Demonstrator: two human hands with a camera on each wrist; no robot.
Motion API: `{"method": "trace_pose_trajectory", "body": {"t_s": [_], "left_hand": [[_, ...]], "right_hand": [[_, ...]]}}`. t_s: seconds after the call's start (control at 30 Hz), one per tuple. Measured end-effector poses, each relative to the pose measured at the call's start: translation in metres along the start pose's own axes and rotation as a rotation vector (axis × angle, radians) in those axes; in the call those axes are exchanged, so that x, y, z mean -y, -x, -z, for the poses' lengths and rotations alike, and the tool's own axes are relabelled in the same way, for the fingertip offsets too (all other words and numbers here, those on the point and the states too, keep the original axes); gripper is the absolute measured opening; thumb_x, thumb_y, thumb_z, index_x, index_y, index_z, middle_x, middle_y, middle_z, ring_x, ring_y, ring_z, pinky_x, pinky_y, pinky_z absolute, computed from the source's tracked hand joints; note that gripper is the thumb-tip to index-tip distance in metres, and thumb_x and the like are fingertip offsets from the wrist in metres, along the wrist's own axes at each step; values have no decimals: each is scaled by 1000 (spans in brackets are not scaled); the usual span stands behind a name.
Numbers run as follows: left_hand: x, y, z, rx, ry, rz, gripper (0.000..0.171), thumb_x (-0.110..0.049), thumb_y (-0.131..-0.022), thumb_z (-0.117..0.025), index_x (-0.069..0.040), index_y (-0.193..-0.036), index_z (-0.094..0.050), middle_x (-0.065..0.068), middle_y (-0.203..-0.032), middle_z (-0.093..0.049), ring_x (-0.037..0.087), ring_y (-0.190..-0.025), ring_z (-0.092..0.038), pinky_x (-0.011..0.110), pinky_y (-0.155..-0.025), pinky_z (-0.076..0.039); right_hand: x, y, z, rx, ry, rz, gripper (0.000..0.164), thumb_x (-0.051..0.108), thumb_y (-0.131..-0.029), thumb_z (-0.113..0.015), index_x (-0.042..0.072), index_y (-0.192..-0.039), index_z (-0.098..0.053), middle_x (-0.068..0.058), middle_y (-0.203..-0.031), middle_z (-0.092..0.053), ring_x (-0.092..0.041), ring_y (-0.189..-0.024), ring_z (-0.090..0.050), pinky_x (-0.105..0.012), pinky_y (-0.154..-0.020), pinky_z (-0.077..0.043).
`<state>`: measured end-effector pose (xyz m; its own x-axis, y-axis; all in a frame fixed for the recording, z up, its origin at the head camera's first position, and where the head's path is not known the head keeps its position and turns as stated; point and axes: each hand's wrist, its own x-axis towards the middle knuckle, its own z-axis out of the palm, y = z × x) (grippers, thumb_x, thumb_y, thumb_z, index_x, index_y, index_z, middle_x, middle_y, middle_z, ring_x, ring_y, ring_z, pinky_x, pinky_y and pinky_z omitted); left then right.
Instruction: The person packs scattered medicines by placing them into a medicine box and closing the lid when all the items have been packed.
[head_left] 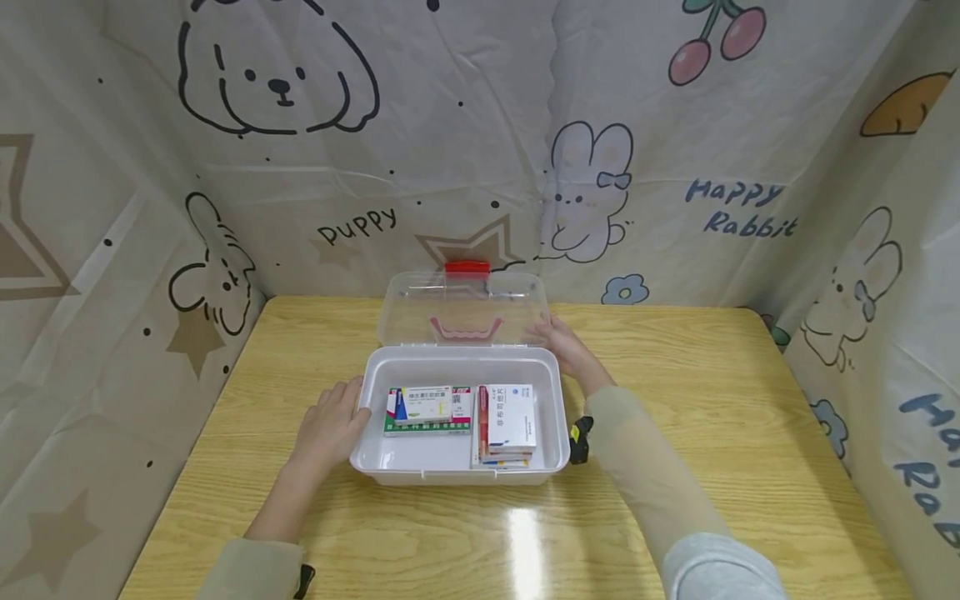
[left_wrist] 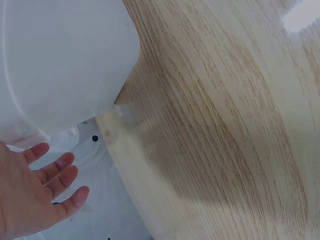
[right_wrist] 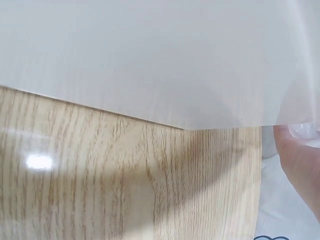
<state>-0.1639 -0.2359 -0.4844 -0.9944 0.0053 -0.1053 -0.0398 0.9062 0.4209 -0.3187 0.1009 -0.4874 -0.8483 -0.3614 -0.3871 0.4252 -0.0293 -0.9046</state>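
A white plastic box (head_left: 457,477) stands open on the wooden table (head_left: 712,433), its clear lid (head_left: 461,308) with a red latch (head_left: 467,267) tilted back. Inside lie a green-and-white medicine pack (head_left: 429,408) and a stack of white packs (head_left: 510,421). My left hand (head_left: 330,425) rests with relaxed fingers against the box's left wall. My right hand (head_left: 566,346) touches the right rear corner where lid meets box, fingers extended. The left wrist view shows the left hand (left_wrist: 35,195) with straight fingers below the box (left_wrist: 60,65). In the right wrist view the box wall (right_wrist: 160,55) fills the top, with only an edge of the right hand (right_wrist: 300,160) showing.
Cartoon-printed cloth walls (head_left: 862,250) close in the table on the left, back and right. A small black and yellow device (head_left: 579,439) sits at my right wrist. Bare wood (left_wrist: 225,125) surrounds the box on all sides.
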Motion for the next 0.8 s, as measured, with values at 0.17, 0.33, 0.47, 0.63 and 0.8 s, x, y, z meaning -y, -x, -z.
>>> {"method": "trace_pose_trajectory", "body": {"t_s": [0.17,0.33,0.47,0.63,0.8], "left_hand": [[1,0,-1,2,0,4,55,-28,-92,-39,-3,-140,-28,22,-128,-43,39,-116,-38,61,-92,-33],[2,-1,-1,0,-1,-2,55,-28,-92,-39,-2,-140,-28,23,-127,-43,38,-115,-39,60,-91,-34],[1,-1,-1,-1,2,-1,55,-28,-92,-39,-2,-140,-29,22,-126,-44,38,-114,-39,60,-91,-34],[2,-1,-1,0,1,0,55,-27,-92,-40,-2,-140,-28,22,-126,-44,38,-115,-39,60,-91,-34],[2,-1,-2,-5,5,-3,55,-28,-92,-40,-2,-139,-29,22,-126,-44,38,-114,-39,60,-90,-34]], "right_hand": [[4,5,-4,-4,-16,-8,59,13,-99,-28,10,-147,6,-24,-147,-19,-39,-130,-29,-46,-102,-34],[4,4,-4,-23,-19,30,59,10,-99,-29,9,-147,5,-24,-145,-23,-40,-128,-33,-45,-100,-37],[3,1,-4,-43,-7,61,62,11,-98,-34,11,-147,3,-25,-144,-27,-40,-127,-35,-42,-97,-41],[2,-3,-2,-62,-23,105,63,16,-97,-41,16,-148,-4,-26,-142,-29,-40,-127,-34,-47,-100,-36],[-8,-14,3,-77,-41,186,60,16,-97,-39,20,-148,-6,-22,-145,-25,-40,-130,-30,-52,-100,-33]]}}
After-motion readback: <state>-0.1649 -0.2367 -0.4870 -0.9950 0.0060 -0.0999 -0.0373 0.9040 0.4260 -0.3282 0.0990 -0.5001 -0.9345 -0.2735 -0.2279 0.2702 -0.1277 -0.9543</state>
